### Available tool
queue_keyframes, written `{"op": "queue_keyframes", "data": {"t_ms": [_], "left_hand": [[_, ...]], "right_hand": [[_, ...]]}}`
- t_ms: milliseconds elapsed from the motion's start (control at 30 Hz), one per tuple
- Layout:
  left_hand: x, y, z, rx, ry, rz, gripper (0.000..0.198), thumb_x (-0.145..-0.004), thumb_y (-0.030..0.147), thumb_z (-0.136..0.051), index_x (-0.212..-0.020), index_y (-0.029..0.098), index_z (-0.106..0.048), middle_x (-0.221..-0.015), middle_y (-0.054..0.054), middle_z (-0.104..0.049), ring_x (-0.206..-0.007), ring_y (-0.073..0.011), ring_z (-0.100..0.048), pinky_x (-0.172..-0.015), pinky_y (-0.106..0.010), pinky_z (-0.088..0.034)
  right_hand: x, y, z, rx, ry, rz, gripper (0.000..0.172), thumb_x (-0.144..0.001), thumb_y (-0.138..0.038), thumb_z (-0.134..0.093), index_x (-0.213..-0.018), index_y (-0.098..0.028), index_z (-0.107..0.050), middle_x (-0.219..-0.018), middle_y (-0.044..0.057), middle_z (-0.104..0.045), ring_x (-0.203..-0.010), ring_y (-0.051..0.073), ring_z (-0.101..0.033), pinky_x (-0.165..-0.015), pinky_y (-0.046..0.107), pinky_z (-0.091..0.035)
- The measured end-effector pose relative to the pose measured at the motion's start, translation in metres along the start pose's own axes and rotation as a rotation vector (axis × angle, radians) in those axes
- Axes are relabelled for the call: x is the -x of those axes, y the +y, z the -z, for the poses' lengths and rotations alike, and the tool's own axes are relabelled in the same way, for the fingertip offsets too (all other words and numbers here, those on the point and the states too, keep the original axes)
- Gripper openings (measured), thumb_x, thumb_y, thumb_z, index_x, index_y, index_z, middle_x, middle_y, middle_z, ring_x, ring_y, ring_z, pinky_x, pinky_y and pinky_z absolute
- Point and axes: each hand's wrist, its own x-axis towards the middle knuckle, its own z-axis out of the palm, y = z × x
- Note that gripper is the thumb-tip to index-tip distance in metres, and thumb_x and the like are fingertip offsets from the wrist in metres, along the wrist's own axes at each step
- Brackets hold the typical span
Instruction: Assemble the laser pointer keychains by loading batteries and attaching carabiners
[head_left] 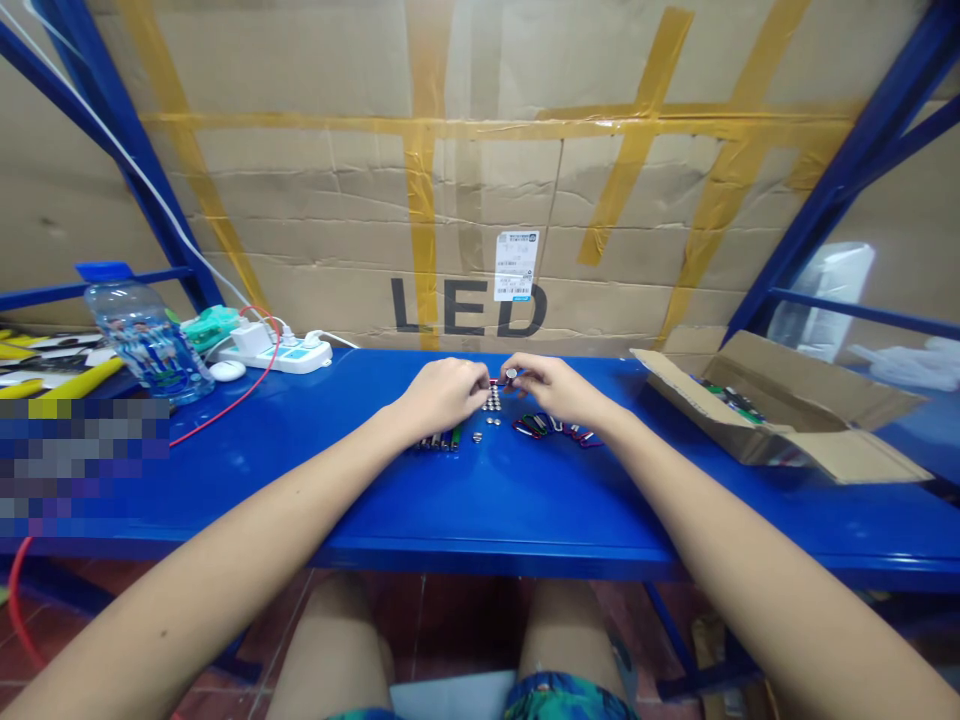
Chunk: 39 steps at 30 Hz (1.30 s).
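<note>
My left hand (448,396) is closed, its fingertips pinched together beside rows of small silver button-like discs (492,400). Whatever lies between those fingertips is hidden. Close on the right, my right hand (553,388) pinches a small round silver piece (511,374), its flat face toward me. A bit of red shows between the two hands, too small to name. Below my left hand lies a row of slim coloured metal tubes (442,440), partly covered by the hand. Several coloured carabiners (551,428) lie in a cluster under my right hand.
On the right of the blue table (495,510) stands an open cardboard box (757,430) with small coloured parts inside. A plastic bottle (150,340), a white power strip (289,352) and a red cable (225,410) occupy the left. A large taped carton (337,220) rises behind.
</note>
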Motion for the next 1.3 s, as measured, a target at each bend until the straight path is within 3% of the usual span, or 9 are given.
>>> {"op": "queue_keyframes", "data": {"t_ms": [133,300,433,767,1133,1300], "left_hand": [[0.001,0.0,-0.003,0.113,0.268,-0.092,0.018,-0.096,0.027,-0.053,-0.1,0.016,-0.067,-0.093,-0.007,-0.074,-0.083,-0.0172,-0.067,-0.075,-0.029,-0.047],[-0.001,-0.001,-0.015,0.068,0.379,-0.315,0.018,-0.099,0.023,-0.05,-0.101,0.015,-0.066,-0.096,-0.009,-0.074,-0.089,-0.0188,-0.069,-0.08,-0.032,-0.052],[-0.003,-0.003,-0.019,0.044,0.452,-0.408,0.018,-0.1,0.021,-0.048,-0.099,0.014,-0.065,-0.094,-0.009,-0.074,-0.086,-0.0194,-0.07,-0.077,-0.033,-0.055],[-0.002,-0.002,-0.017,0.047,0.451,-0.426,0.019,-0.1,0.02,-0.048,-0.096,0.014,-0.066,-0.086,-0.009,-0.071,-0.08,-0.0178,-0.067,-0.073,-0.032,-0.054],[-0.001,-0.004,-0.018,0.076,0.431,-0.463,0.015,-0.096,0.016,-0.051,-0.097,0.016,-0.066,-0.093,-0.008,-0.072,-0.089,-0.0177,-0.067,-0.078,-0.031,-0.055],[0.0,-0.005,-0.015,0.119,0.426,-0.368,0.011,-0.095,0.019,-0.054,-0.093,0.015,-0.065,-0.086,-0.006,-0.069,-0.08,-0.0158,-0.064,-0.073,-0.029,-0.052]], "right_hand": [[-0.001,-0.001,-0.003,-0.115,-0.015,-0.051,0.014,-0.088,-0.016,-0.05,-0.097,-0.018,-0.061,-0.089,0.005,-0.067,-0.082,0.018,-0.064,-0.076,0.033,-0.051],[-0.001,-0.002,-0.005,-0.145,-0.01,-0.013,0.011,-0.086,-0.016,-0.052,-0.093,-0.018,-0.061,-0.086,0.005,-0.068,-0.079,0.017,-0.063,-0.073,0.032,-0.05],[-0.002,-0.001,-0.006,-0.145,0.016,0.03,0.013,-0.083,-0.013,-0.054,-0.091,-0.018,-0.063,-0.085,0.004,-0.068,-0.081,0.018,-0.063,-0.073,0.033,-0.05],[-0.003,-0.001,-0.007,-0.161,0.033,0.055,0.012,-0.084,-0.016,-0.057,-0.092,-0.018,-0.065,-0.086,0.004,-0.067,-0.079,0.018,-0.062,-0.073,0.034,-0.052],[-0.002,-0.001,-0.007,-0.215,0.033,0.073,0.011,-0.083,-0.015,-0.057,-0.089,-0.019,-0.064,-0.089,0.005,-0.067,-0.084,0.019,-0.063,-0.078,0.036,-0.055],[-0.002,0.0,-0.006,-0.181,0.03,0.051,0.012,-0.082,-0.014,-0.056,-0.09,-0.019,-0.064,-0.089,0.004,-0.068,-0.082,0.018,-0.064,-0.079,0.036,-0.053]]}}
